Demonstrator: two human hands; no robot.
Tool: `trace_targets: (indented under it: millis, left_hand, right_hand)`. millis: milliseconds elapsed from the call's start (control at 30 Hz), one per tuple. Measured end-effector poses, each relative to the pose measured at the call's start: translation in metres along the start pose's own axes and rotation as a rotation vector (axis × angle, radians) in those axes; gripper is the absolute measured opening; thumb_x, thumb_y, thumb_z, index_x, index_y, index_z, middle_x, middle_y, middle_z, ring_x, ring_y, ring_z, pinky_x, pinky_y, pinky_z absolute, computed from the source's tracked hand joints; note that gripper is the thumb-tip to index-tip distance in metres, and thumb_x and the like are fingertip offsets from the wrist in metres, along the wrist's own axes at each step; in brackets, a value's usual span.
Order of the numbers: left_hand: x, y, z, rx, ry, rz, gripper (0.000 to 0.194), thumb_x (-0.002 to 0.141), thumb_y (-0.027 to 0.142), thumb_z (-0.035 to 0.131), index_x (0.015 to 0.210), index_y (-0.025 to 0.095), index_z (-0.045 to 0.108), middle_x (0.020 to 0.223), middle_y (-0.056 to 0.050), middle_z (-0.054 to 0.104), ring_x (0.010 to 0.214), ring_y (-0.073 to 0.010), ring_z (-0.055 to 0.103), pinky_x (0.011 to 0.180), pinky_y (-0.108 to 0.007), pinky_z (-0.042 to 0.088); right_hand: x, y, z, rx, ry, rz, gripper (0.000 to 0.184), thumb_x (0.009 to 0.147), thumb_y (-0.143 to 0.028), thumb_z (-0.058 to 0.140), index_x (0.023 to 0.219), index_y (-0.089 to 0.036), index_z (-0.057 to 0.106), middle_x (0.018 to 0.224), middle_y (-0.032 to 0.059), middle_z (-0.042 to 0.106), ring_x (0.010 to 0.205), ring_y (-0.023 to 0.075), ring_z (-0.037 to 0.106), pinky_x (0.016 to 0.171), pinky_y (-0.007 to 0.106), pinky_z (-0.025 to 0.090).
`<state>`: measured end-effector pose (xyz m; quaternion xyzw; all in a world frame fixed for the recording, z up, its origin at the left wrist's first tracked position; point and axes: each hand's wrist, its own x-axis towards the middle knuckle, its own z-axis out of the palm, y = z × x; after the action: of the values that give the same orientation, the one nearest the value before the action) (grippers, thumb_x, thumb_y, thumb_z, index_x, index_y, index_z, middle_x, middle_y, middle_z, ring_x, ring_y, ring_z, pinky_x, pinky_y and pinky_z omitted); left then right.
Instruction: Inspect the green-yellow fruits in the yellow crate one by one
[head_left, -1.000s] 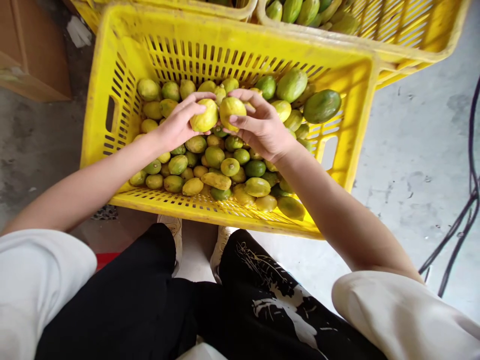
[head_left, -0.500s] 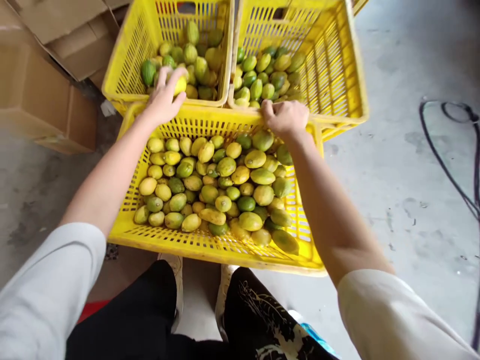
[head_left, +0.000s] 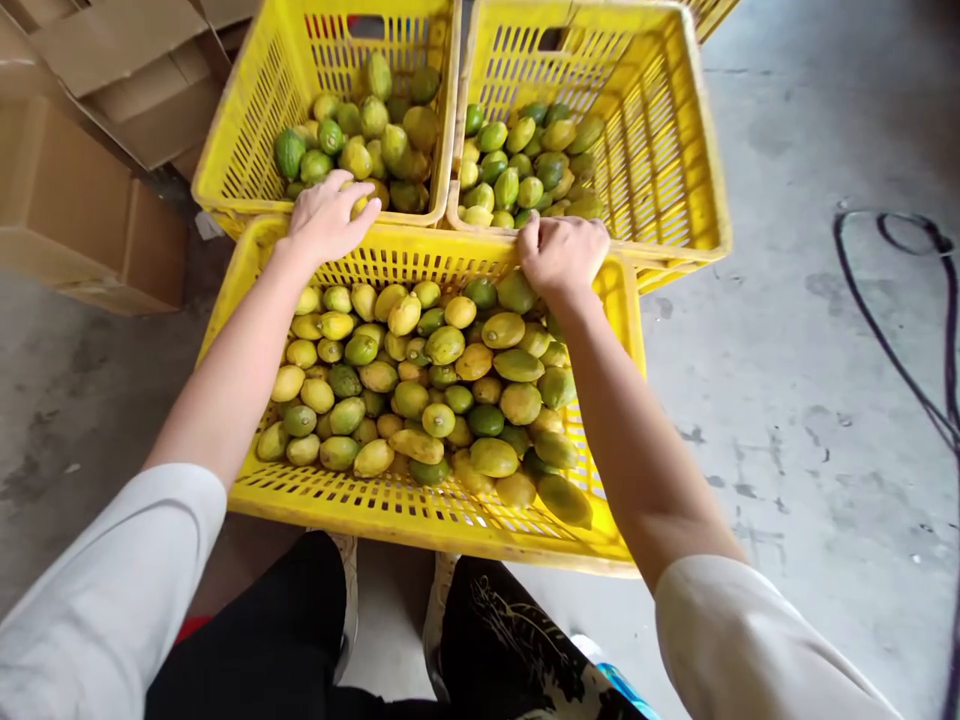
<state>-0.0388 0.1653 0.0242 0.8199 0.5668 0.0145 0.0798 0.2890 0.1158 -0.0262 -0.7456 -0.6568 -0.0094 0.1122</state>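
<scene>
Many yellow-green lemons (head_left: 446,345) lie in the near yellow crate (head_left: 442,535). My left hand (head_left: 326,220) is above the front rim of the far left yellow crate (head_left: 255,130). Its fingers are spread, with the tips over lemons (head_left: 394,145) inside that crate. Over the rims where the near crate meets the far right yellow crate (head_left: 645,150), my right hand (head_left: 564,255) is closed with its fingers curled down. Which of the two rims it grips is partly hidden. Lemons (head_left: 525,165) fill the left part of the far right crate.
Cardboard boxes (head_left: 82,200) are stacked at the left. A black cable (head_left: 870,305) loops across the concrete floor (head_left: 750,380) on the right. My shoes stand just below the near crate, and a blue-and-white item (head_left: 619,685) lies by my right leg.
My left hand has let go of a yellow lemon in the far left crate and drawn back toward the rim. My right hand stays on the rim. The view has shifted slightly.
</scene>
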Motion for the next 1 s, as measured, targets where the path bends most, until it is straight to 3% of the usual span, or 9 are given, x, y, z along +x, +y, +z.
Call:
trace_targets:
  millis: [67, 167, 333, 467, 633, 733, 900, 1000]
  left_hand:
    - [-0.003, -0.001, 0.004, 0.015, 0.023, 0.028, 0.111, 0.088, 0.094, 0.021, 0.171, 0.024, 0.046, 0.15, 0.004, 0.071, 0.156, -0.0241, 0.035, 0.133, -0.05, 0.028]
    - [-0.007, -0.001, 0.012, -0.001, 0.078, 0.051, 0.1, 0.087, 0.086, 0.039, 0.171, 0.032, 0.05, 0.16, 0.001, 0.066, 0.167, -0.0325, 0.028, 0.133, -0.059, 0.03]
    - [-0.009, -0.01, 0.016, 0.013, 0.067, 0.185, 0.09, 0.09, 0.072, 0.05, 0.173, 0.038, 0.044, 0.171, -0.001, 0.054, 0.172, -0.0347, 0.025, 0.136, -0.061, 0.033]
    - [-0.01, -0.019, 0.012, -0.044, 0.073, 0.366, 0.087, 0.093, 0.063, 0.059, 0.172, 0.028, 0.047, 0.17, -0.01, 0.053, 0.17, -0.0381, 0.031, 0.138, -0.056, 0.033]
    - [-0.014, -0.001, 0.014, 0.0, 0.004, 0.442, 0.096, 0.092, 0.054, 0.063, 0.175, 0.013, 0.038, 0.177, -0.021, 0.039, 0.164, -0.0457, 0.042, 0.138, -0.06, 0.03]
    - [-0.02, 0.015, 0.02, 0.01, 0.005, 0.386, 0.097, 0.095, 0.052, 0.059, 0.18, 0.014, 0.029, 0.184, -0.02, 0.031, 0.17, -0.0456, 0.031, 0.141, -0.064, 0.02]
    - [-0.038, 0.031, 0.035, -0.053, 0.025, 0.323, 0.108, 0.095, 0.056, 0.061, 0.185, 0.025, 0.011, 0.191, -0.008, 0.016, 0.179, -0.0392, 0.003, 0.145, -0.061, -0.004]
    - [-0.054, 0.032, 0.056, -0.078, -0.035, 0.376, 0.104, 0.099, 0.057, 0.057, 0.185, 0.023, 0.011, 0.192, -0.01, 0.009, 0.178, -0.0434, -0.009, 0.141, -0.071, -0.01]
  right_hand:
    - [0.0, 0.002, 0.003, 0.022, 0.026, -0.024, 0.057, 0.115, -0.036, 0.032, 0.104, -0.012, 0.083, 0.11, 0.0245, 0.079, 0.113, 0.0444, 0.073, 0.107, 0.057, 0.046]
    - [0.0, 0.006, 0.006, 0.043, 0.067, -0.059, 0.057, 0.115, -0.036, 0.031, 0.104, -0.014, 0.082, 0.11, 0.0237, 0.079, 0.114, 0.0446, 0.072, 0.105, 0.058, 0.047]
    - [0.0, 0.008, 0.01, 0.035, 0.086, -0.066, 0.058, 0.115, -0.038, 0.03, 0.102, -0.015, 0.082, 0.11, 0.0237, 0.08, 0.112, 0.044, 0.073, 0.104, 0.057, 0.048]
    - [0.0, 0.006, 0.011, 0.035, 0.096, -0.059, 0.058, 0.114, -0.035, 0.029, 0.102, -0.015, 0.081, 0.11, 0.024, 0.08, 0.113, 0.0451, 0.073, 0.104, 0.059, 0.047]
    - [-0.002, 0.005, 0.009, 0.041, 0.078, -0.043, 0.057, 0.114, -0.034, 0.028, 0.102, -0.017, 0.081, 0.111, 0.0231, 0.079, 0.116, 0.045, 0.072, 0.105, 0.058, 0.046]
    - [-0.004, 0.003, 0.005, 0.05, 0.07, -0.04, 0.056, 0.115, -0.036, 0.026, 0.101, -0.019, 0.078, 0.111, 0.0218, 0.079, 0.116, 0.0443, 0.07, 0.105, 0.057, 0.045]
    - [-0.011, -0.008, -0.01, 0.017, -0.015, 0.024, 0.05, 0.116, -0.026, 0.027, 0.109, -0.014, 0.075, 0.126, 0.026, 0.077, 0.127, 0.0406, 0.066, 0.11, 0.052, 0.038]
    - [-0.013, -0.011, -0.016, 0.013, -0.049, 0.033, 0.048, 0.117, -0.023, 0.027, 0.113, -0.013, 0.074, 0.134, 0.0261, 0.075, 0.13, 0.0391, 0.065, 0.111, 0.051, 0.036]
